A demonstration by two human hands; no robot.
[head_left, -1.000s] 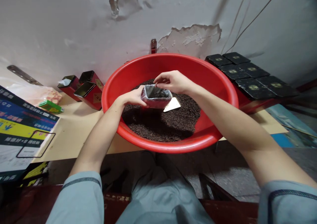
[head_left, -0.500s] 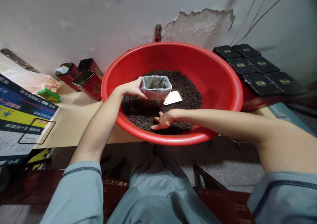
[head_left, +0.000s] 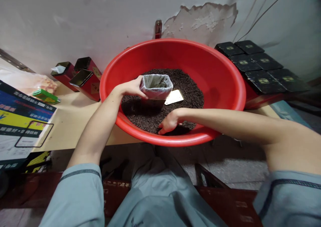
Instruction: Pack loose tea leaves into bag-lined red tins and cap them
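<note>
A big red plastic basin (head_left: 215,76) holds a bed of dark loose tea leaves (head_left: 192,90). My left hand (head_left: 135,87) grips the near-left side of a tin lined with a clear plastic bag (head_left: 156,92), holding it upright over the tea. Some dark bits show inside the liner; how full it is I cannot tell. My right hand (head_left: 170,121) is in the basin near its front wall, fingers curled down into the tea and their tips partly hidden. Between the tin and the right side of the tea lies a shiny gold metal lid (head_left: 175,97).
Three red tins (head_left: 87,85) with open tops stand left of the basin, one with plastic poking out. Several black-lidded tins (head_left: 263,80) are grouped at the right. A printed carton (head_left: 22,123) and a green packet (head_left: 46,96) lie on the left of the table (head_left: 72,126).
My right hand has shifted slightly right, and its outstretched fingers have curled down into the tea. My left hand still holds the lined tin in nearly the same place.
</note>
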